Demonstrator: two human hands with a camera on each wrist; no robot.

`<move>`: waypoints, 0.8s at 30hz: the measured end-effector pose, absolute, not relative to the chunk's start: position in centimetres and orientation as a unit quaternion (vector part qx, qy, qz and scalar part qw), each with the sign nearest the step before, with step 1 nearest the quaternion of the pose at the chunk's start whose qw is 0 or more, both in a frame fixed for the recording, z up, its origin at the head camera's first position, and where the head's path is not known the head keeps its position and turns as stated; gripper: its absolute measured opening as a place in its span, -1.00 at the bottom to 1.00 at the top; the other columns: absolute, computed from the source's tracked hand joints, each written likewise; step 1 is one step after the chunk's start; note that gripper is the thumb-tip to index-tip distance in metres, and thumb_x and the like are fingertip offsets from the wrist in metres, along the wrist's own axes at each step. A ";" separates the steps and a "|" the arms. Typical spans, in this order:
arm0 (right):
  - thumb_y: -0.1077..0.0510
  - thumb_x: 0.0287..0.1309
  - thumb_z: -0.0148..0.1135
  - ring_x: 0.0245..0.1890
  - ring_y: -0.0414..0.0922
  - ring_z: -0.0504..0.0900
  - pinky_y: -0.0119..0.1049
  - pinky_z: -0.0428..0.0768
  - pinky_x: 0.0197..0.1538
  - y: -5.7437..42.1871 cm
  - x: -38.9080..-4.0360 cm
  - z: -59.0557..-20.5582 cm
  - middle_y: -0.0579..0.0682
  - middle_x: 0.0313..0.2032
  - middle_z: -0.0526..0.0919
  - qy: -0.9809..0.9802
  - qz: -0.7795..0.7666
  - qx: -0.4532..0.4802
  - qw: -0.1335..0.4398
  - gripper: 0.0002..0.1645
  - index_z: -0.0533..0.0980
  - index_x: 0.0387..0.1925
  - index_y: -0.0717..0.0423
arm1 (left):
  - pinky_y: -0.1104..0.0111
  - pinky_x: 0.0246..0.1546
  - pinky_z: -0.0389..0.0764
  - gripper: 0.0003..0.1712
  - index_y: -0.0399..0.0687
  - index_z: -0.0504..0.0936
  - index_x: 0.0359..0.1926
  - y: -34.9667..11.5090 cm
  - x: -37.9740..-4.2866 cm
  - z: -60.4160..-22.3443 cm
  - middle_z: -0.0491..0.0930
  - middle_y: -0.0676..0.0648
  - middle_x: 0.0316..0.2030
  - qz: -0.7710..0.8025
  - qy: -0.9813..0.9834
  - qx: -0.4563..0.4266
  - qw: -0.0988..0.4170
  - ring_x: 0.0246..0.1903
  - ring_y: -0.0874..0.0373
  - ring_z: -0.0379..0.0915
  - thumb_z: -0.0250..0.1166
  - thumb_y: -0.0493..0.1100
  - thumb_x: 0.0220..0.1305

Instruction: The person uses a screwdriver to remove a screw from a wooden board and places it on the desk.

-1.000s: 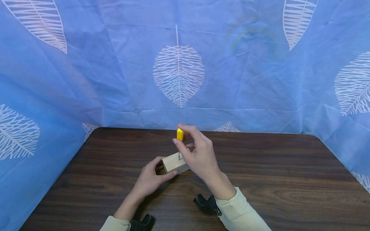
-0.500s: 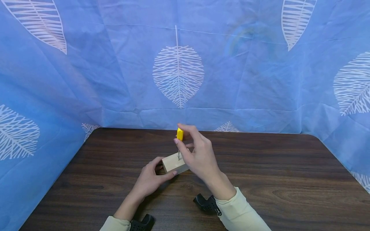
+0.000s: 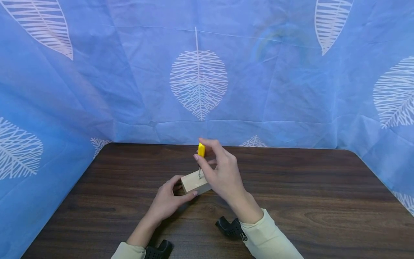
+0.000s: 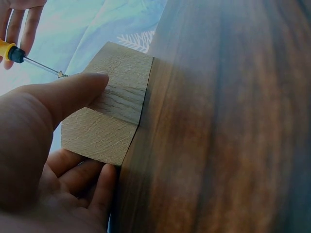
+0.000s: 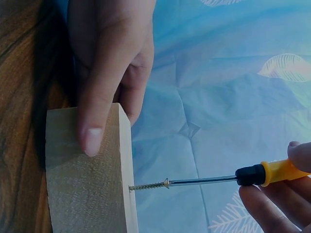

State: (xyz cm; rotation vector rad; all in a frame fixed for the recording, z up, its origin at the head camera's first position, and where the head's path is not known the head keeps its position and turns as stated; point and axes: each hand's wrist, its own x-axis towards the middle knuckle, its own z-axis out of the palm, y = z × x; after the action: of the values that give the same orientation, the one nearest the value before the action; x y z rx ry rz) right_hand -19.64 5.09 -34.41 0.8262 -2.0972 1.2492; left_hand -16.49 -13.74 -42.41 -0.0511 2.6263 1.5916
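Observation:
On the table lies a pale wooden block, its end grain facing the left wrist camera. My left hand grips the block's left end, thumb on the near side and fingers around the far side. A screw stands in the block's top face, most of its thread showing above the wood. The tip of a screwdriver with a yellow and black handle meets the screw head, in line with it. My right hand holds the yellow handle between thumb and fingers, above the block.
The dark wood-grain table extends around the hands. A blue cloth with white leaf prints hangs behind and to both sides. Black wrist devices sit at both cuffs.
My right fingers shift very slightly on the yellow handle. The block, screw and left hand keep nearly the same place.

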 end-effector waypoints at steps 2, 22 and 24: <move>0.25 0.40 0.44 -0.08 -0.04 0.81 -0.29 0.80 -0.18 5.1 -19.6 -34.4 0.14 0.00 0.78 -0.782 0.467 0.309 0.272 -0.45 0.50 0.34 0.10 | -0.13 0.17 0.66 -0.38 0.11 0.66 0.29 -13.7 -16.5 -42.4 0.69 -0.11 0.22 0.517 0.855 -0.017 0.034 0.26 -0.16 0.62 0.59 0.11 0.28; 0.25 0.42 0.41 -0.06 -0.04 0.81 -0.28 0.81 -0.17 4.9 -19.4 -34.4 0.15 -0.02 0.78 -0.782 0.458 0.314 0.282 -0.47 0.49 0.34 0.11 | -0.13 0.20 0.62 -0.38 0.11 0.66 0.29 -13.7 -16.5 -42.3 0.70 -0.08 0.20 0.513 0.858 -0.014 0.031 0.23 -0.09 0.63 0.59 0.12 0.28; 0.25 0.42 0.40 -0.06 -0.03 0.81 -0.25 0.81 -0.16 4.9 -19.4 -34.4 0.17 -0.01 0.78 -0.781 0.462 0.316 0.276 -0.47 0.49 0.35 0.10 | -0.13 0.20 0.63 -0.38 0.11 0.66 0.29 -13.7 -16.5 -42.3 0.70 -0.09 0.20 0.515 0.857 -0.014 0.031 0.24 -0.10 0.63 0.59 0.11 0.28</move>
State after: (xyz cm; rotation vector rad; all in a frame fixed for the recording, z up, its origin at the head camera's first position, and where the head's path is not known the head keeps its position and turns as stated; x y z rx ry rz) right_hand -19.40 4.88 -34.39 0.8490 -2.0992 1.2411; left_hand -16.52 -13.69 -42.32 -0.0422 2.6400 1.5853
